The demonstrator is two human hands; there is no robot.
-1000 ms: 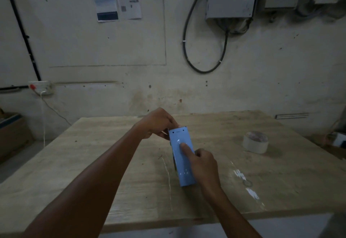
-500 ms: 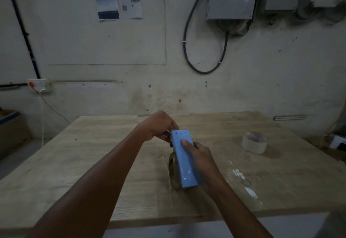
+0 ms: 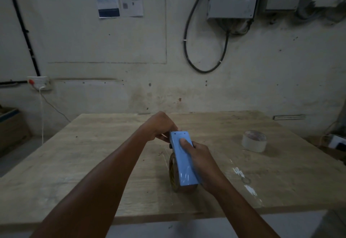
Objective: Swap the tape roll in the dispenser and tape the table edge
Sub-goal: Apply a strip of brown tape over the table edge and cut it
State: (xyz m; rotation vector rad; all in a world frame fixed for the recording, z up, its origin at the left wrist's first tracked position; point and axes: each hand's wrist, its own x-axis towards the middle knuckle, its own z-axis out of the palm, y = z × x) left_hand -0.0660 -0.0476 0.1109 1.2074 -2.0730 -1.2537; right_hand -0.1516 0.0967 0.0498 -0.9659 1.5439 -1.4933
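Observation:
A light blue tape dispenser (image 3: 182, 164) stands on the wooden table (image 3: 93, 159) near its middle, with a brown tape roll (image 3: 172, 174) showing under its left side. My right hand (image 3: 198, 161) wraps the dispenser from the right, thumb pressed on its top face. My left hand (image 3: 161, 127) pinches at the dispenser's far end; what its fingertips hold is hidden. A second, whitish tape roll (image 3: 254, 141) lies flat on the table to the right, away from both hands.
The table's front edge (image 3: 168, 217) runs just below my forearms. White paint smears (image 3: 243, 179) mark the wood at the right. A cardboard box (image 3: 11, 125) stands on the floor left; a wall socket with cable (image 3: 39, 83) is behind it.
The dispenser has tilted up, so the brown roll beneath it now shows. My right hand shifted from a fingertip on top to a grip around its body. My left hand stayed at the far end.

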